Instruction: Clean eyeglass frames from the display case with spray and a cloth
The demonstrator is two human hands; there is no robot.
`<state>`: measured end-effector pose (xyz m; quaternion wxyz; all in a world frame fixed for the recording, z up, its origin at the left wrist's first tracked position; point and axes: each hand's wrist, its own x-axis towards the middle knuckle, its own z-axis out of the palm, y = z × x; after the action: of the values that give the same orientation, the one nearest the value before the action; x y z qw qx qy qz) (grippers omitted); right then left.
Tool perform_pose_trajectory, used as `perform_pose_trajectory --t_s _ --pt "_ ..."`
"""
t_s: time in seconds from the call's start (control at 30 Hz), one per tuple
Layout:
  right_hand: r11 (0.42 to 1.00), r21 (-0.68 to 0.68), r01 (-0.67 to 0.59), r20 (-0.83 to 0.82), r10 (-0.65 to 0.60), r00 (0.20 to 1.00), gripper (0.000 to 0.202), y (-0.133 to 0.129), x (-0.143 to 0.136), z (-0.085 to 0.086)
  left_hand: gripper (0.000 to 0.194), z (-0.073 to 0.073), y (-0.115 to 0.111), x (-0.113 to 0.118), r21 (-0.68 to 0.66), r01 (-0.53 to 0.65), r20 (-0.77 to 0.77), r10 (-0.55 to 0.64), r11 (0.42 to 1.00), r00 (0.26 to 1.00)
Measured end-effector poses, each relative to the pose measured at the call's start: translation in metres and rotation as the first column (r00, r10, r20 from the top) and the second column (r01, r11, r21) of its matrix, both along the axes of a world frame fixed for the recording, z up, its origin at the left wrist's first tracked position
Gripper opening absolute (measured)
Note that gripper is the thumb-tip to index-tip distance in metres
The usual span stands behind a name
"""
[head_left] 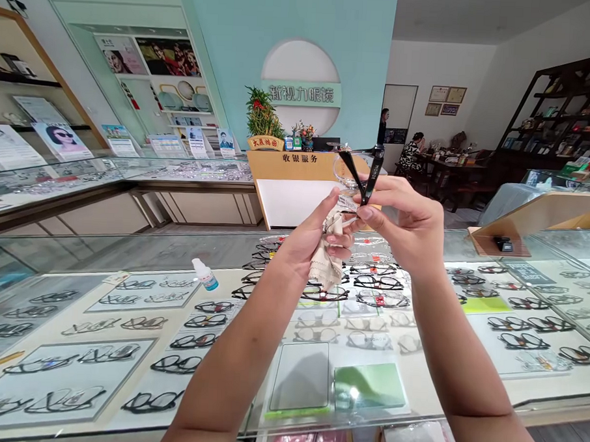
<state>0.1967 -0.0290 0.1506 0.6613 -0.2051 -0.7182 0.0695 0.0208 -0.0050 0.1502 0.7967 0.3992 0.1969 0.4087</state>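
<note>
Raised above the glass counter is a pair of eyeglasses (372, 177) with black temples and what looks like a clear front. My right hand (408, 221) pinches it between thumb and fingers near the lower end of the black temples. A beige cleaning cloth (326, 267) is bunched in my left hand (300, 245), its thumb and fingers closed on it against the frame. The cloth and fingers hide part of the glasses. Left of my forearm, a small spray bottle (206, 275) with blue liquid stands on the counter top.
Rows of spectacle frames (178, 363) lie inside the glass display counter (228, 407) below my arms. Ahead stands a cashier desk (296, 195) with plants. A wooden stand (534, 218) rests on the counter at right. People sit or stand near a dark table (456, 166) far back.
</note>
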Motion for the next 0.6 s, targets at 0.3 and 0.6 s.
perform_pose_trajectory --t_s 0.3,0.6 --pt "1.000 -0.001 0.020 -0.056 -0.020 0.998 0.013 0.011 0.001 -0.006 0.063 -0.004 0.003 0.005 0.144 -0.069 -0.130 0.088 0.987 0.988" --pt "0.983 -0.062 0.173 0.030 -0.172 0.985 0.015 0.040 0.027 -0.010 0.068 0.004 -0.002 -0.036 0.772 -0.214 -0.489 0.773 0.599 0.404"
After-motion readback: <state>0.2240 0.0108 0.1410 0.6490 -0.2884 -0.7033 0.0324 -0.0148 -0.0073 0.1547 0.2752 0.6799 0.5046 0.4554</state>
